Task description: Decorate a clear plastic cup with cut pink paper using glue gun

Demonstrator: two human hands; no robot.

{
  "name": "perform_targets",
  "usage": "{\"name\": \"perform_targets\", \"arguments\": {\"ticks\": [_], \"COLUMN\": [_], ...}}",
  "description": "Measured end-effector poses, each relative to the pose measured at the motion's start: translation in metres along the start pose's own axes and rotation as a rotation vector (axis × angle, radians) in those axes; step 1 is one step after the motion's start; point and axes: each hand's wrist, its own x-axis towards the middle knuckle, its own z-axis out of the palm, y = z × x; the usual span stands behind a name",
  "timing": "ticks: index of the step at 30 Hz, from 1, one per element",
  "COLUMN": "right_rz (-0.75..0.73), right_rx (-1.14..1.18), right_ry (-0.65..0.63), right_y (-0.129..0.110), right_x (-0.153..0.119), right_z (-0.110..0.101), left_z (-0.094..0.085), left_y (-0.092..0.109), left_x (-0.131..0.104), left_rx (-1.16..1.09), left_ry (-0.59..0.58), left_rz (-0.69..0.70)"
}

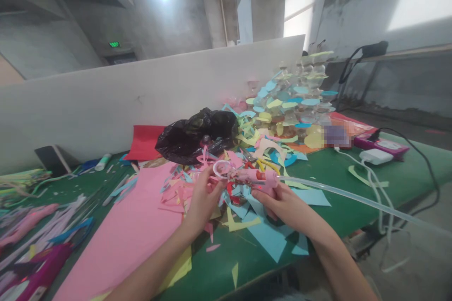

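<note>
Near the middle of the view my left hand (207,193) pinches a small clear round cup-like piece (222,168) with a pale rim. My right hand (278,200) is wrapped round the handle of a pink glue gun (259,177). The gun's tip points left and meets or nearly meets the clear piece; the exact contact is too small to tell. A long translucent glue stick (332,189) runs out of the gun's back to the right. Beneath both hands lie scraps of pink, blue and yellow paper (270,240).
A black plastic bag (183,138) stands behind the hands. Stacked clear cups with paper pieces (300,99) rise at the back right. Pink paper (127,230) covers the left-centre of the green table (339,218). A power strip (397,148) with cables lies right; another pink glue gun (30,221) lies left.
</note>
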Motion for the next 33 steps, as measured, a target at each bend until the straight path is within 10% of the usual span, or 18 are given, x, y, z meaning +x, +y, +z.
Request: {"name": "perform_targets", "arguments": {"ticks": [33], "right_rz": [-0.004], "right_rx": [0.030], "right_ry": [-0.069], "right_y": [-0.0002], "right_x": [0.0008], "right_z": [-0.0010], "left_z": [-0.0031], "left_y": [-0.0016], "left_x": [-0.0007], "left_rx": [0.063], "left_ry": [-0.005], "left_rz": [-0.022]}}
